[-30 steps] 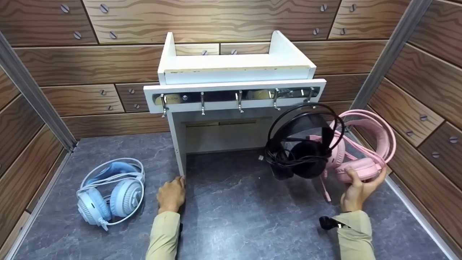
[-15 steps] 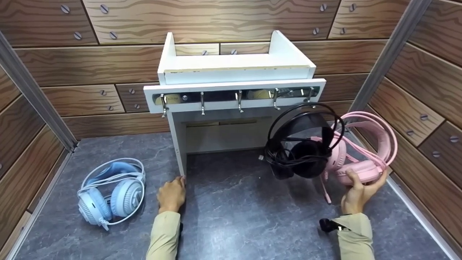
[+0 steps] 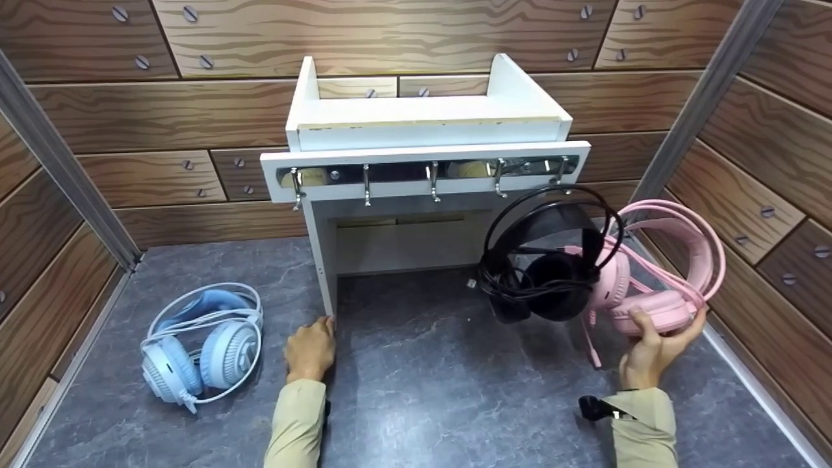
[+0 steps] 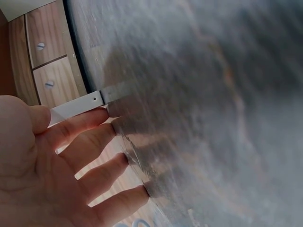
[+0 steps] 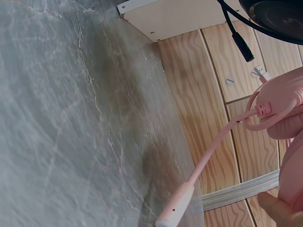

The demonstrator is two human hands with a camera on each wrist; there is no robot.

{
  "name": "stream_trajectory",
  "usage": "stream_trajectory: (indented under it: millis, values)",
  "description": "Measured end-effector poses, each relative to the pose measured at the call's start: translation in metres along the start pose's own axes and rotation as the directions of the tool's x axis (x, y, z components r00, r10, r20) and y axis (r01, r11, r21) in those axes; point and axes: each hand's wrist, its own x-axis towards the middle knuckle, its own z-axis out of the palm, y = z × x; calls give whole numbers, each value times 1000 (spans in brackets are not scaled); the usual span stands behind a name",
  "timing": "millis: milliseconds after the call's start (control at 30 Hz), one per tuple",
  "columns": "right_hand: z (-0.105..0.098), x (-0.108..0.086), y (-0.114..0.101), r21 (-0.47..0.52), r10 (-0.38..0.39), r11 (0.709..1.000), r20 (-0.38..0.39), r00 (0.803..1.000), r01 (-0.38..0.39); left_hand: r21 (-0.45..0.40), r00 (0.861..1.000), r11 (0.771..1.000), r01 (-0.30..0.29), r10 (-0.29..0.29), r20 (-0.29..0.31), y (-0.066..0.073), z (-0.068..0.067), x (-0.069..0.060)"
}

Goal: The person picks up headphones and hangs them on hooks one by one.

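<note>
I judged that the white rack (image 3: 429, 135) called for firm bracing and the pink headset (image 3: 658, 311) for a steady hold, clear of the black headset (image 3: 558, 289); the only container I made out was the rack's open-topped shelf (image 3: 403, 109), its white floor showing. The pink headset was off the rack's right side, partly behind the black headset hanging at the rack's right end, and the blue headset (image 3: 226, 356) lay on the table (image 3: 422, 364) to the rack's left. My left hand (image 3: 310, 351) pinched the rack's left foot (image 3: 330, 304) with thumb and forefinger; my right hand (image 3: 650, 354) pinched a pink earcup (image 3: 666, 314).
</note>
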Motion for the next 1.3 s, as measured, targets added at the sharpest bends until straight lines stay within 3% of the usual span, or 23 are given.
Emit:
stream_trajectory:
  millis: [233,467,700,1067,1300]
  values:
    - [-1,-1,-3,43,8,999,5,1000,-8,-8,1000,1000,19,-19,2,0,2,-1]
    - [-5,-2,-7,32,25,999,3,1000,-25,-11,1000,1000,2,-2,-10,-1,3,-2]
    - [-3,-4,-9,84,27,996,11,1000,-28,-4,1000,1000,-1,1,-15,-1,2,-3]
    - [0,-5,-8,133,-23,991,1,1000,23,13,998,999,-48,48,-44,-1,1,-2]
    - [1,-6,-9,141,-48,989,5,999,47,8,998,999,-38,38,-47,0,0,-1]
